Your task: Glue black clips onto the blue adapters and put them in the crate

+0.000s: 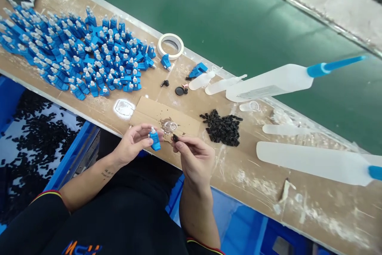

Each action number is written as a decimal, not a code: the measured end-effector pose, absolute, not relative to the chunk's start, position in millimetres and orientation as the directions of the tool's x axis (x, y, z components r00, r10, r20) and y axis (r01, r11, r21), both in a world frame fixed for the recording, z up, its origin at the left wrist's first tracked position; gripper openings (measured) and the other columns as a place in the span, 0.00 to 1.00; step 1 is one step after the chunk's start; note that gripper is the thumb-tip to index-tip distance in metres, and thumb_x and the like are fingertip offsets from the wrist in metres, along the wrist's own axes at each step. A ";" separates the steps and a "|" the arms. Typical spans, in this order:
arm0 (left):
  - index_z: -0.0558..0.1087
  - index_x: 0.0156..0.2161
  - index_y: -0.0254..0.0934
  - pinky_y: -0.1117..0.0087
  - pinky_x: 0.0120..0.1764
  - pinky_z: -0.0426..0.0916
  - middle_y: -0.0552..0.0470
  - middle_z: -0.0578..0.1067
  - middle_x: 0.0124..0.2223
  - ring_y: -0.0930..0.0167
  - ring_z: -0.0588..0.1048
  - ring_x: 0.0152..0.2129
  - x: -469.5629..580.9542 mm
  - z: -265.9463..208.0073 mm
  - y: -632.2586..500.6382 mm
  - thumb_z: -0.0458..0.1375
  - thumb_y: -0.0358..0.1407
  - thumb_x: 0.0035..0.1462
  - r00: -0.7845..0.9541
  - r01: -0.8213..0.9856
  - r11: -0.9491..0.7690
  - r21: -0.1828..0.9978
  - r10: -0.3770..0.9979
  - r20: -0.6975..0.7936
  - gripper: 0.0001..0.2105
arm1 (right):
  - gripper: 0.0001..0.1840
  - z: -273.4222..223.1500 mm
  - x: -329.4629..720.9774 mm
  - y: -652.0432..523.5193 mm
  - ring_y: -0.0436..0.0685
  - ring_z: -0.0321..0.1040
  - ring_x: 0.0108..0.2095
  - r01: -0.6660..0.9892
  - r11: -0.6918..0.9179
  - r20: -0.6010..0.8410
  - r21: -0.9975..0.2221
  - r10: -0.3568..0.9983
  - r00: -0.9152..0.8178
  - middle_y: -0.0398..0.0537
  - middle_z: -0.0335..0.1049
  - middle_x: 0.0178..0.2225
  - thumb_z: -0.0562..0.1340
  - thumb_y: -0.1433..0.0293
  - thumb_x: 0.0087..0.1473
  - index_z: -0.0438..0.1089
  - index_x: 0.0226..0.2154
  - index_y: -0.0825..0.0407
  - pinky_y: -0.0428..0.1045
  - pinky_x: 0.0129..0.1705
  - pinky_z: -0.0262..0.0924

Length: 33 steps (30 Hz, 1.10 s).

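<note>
My left hand (133,143) is closed on a small blue plastic part (154,140) with a white tip, held upright over the table's front edge. Pinched between the thumb and fingers of my right hand (197,157) is a small black piece (175,138), a short gap to the right of the blue part. Just beyond both hands lies a cardboard sheet (146,111) bearing a clear, wet-looking blob (169,126) with dark specks around it. A pile of black pieces (223,127) sits right of the cardboard. Many similar blue parts (98,56) cover the table's left side.
A tape roll (161,43) lies near the far edge. White bottles with blue nozzles (274,82) (310,161) lie on the right. A black disc (179,91) and an earbud (164,83) are mid-table. Below left stands a blue bin (67,167) of black pieces.
</note>
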<state>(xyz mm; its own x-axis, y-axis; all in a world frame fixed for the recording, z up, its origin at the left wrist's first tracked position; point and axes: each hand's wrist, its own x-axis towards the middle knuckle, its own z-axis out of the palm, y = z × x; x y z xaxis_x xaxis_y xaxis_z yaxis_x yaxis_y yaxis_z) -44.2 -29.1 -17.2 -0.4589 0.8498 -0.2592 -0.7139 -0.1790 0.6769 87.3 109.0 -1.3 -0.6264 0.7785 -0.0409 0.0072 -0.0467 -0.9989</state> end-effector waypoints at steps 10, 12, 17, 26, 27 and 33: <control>0.79 0.49 0.38 0.67 0.46 0.78 0.47 0.82 0.42 0.64 0.82 0.43 -30.5 -9.7 -19.3 0.73 0.37 0.54 -0.417 -0.800 -0.154 0.580 0.838 -0.352 0.18 | 0.03 -1.7 95.4 99.5 0.59 0.81 0.36 0.019 0.121 0.084 -0.992 0.790 -0.608 0.49 0.83 0.35 0.72 0.66 0.56 0.82 0.35 0.46 0.53 0.39 0.78; 0.78 0.52 0.38 0.65 0.46 0.78 0.47 0.82 0.43 0.64 0.82 0.43 -29.3 -12.6 -19.7 0.73 0.39 0.55 -0.424 -0.771 -0.129 0.624 0.835 -0.351 0.21 | 0.03 -1.5 94.9 95.6 0.60 0.81 0.37 0.027 0.181 0.129 -0.983 0.790 -0.599 0.50 0.83 0.36 0.71 0.66 0.57 0.82 0.35 0.46 0.54 0.39 0.78; 0.78 0.50 0.37 0.61 0.50 0.76 0.43 0.82 0.48 0.61 0.81 0.47 -29.9 -18.9 -21.4 0.71 0.42 0.56 -0.488 -0.645 -0.123 0.754 0.826 -0.282 0.18 | 0.03 1.0 91.5 92.2 0.60 0.81 0.35 0.016 0.341 0.262 -0.940 0.750 -0.607 0.49 0.83 0.35 0.70 0.69 0.58 0.81 0.36 0.45 0.55 0.38 0.77; 0.79 0.48 0.39 0.64 0.53 0.76 0.45 0.83 0.49 0.64 0.81 0.48 -30.7 -19.5 -23.6 0.69 0.35 0.59 -0.535 -0.465 -0.173 0.868 0.836 -0.120 0.13 | 0.12 7.2 89.6 94.4 0.57 0.80 0.34 0.001 0.567 0.417 -0.824 0.606 -0.677 0.46 0.82 0.35 0.67 0.77 0.59 0.80 0.39 0.44 0.53 0.37 0.76; 0.80 0.48 0.39 0.65 0.52 0.77 0.45 0.83 0.48 0.64 0.82 0.47 -30.9 -18.2 -23.9 0.69 0.34 0.58 -0.542 -0.449 -0.173 0.877 0.833 -0.113 0.12 | 0.12 7.9 90.1 94.5 0.57 0.80 0.35 0.000 0.584 0.424 -0.812 0.589 -0.688 0.46 0.82 0.35 0.66 0.77 0.59 0.80 0.39 0.44 0.53 0.37 0.76; 0.80 0.49 0.37 0.64 0.50 0.78 0.44 0.84 0.46 0.63 0.83 0.45 -30.3 -10.6 -28.6 0.69 0.36 0.59 -0.530 -0.423 -0.099 0.901 0.833 -0.158 0.13 | 0.14 16.5 93.3 96.9 0.57 0.79 0.35 -0.022 0.637 0.434 -0.770 0.498 -0.751 0.47 0.81 0.35 0.65 0.80 0.58 0.79 0.39 0.44 0.53 0.38 0.75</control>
<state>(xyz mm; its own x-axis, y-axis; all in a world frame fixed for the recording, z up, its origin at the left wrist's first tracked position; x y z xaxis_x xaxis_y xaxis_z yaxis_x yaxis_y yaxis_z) -30.3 -28.6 -10.6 -0.5299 0.8332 -0.1579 -0.4235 -0.0987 0.9005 93.3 96.9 16.5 -0.7508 0.4980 0.4339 -0.0222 0.6374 -0.7702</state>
